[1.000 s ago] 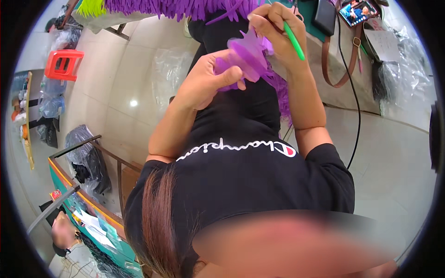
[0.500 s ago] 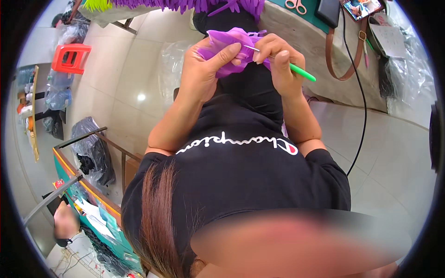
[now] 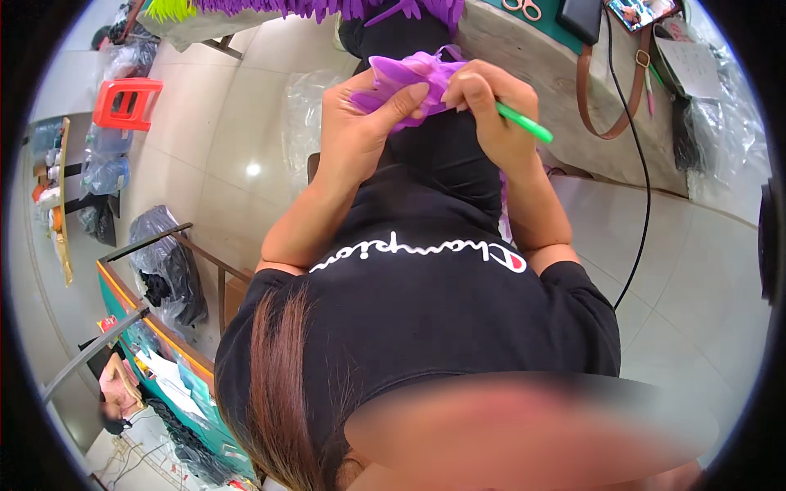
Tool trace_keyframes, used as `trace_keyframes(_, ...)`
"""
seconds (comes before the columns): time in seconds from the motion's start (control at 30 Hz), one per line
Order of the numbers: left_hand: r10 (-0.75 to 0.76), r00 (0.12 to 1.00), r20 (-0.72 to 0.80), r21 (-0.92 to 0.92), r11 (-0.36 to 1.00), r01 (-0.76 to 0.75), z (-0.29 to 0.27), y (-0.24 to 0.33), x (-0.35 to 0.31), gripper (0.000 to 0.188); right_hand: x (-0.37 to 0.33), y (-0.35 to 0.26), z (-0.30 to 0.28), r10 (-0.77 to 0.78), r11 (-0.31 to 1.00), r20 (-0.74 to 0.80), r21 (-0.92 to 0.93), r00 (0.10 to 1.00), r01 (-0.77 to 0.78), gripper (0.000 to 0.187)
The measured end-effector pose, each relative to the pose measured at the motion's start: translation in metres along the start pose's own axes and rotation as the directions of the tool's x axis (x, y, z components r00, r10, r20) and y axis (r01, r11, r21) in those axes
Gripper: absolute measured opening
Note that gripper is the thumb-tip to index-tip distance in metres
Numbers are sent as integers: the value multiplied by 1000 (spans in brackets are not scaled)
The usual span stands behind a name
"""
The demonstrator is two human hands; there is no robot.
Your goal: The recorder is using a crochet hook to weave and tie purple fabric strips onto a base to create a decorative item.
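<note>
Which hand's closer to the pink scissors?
Right. The right hand, holding a green-handled tool, is below the pink scissors in the picture; the left hand, gripping a purple piece, is farther off, below and well to their left.

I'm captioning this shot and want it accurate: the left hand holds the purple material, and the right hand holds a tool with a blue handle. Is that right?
Not quite: the tool has a green handle, not a blue one, as the head view shows. The left hand does hold the purple material, and the right hand holds the tool.
</note>
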State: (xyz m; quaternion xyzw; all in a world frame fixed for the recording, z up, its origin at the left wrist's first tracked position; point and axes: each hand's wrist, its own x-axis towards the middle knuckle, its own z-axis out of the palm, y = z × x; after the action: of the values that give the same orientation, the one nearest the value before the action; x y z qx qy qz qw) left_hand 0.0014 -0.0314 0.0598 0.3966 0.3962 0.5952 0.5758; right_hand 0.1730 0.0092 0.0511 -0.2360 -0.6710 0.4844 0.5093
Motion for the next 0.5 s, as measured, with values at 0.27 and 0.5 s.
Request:
trace_keyframes(0.27,-348,656,670,-50,861,507,-13,12,3,31,61,43,-103,170,984,-424,116,889,-133,42)
trace_keyframes(0.5,-134,986,97,-173,974,149,-8,-1,10,15,29,21,-33,-29,994,-131,101,991,42,43)
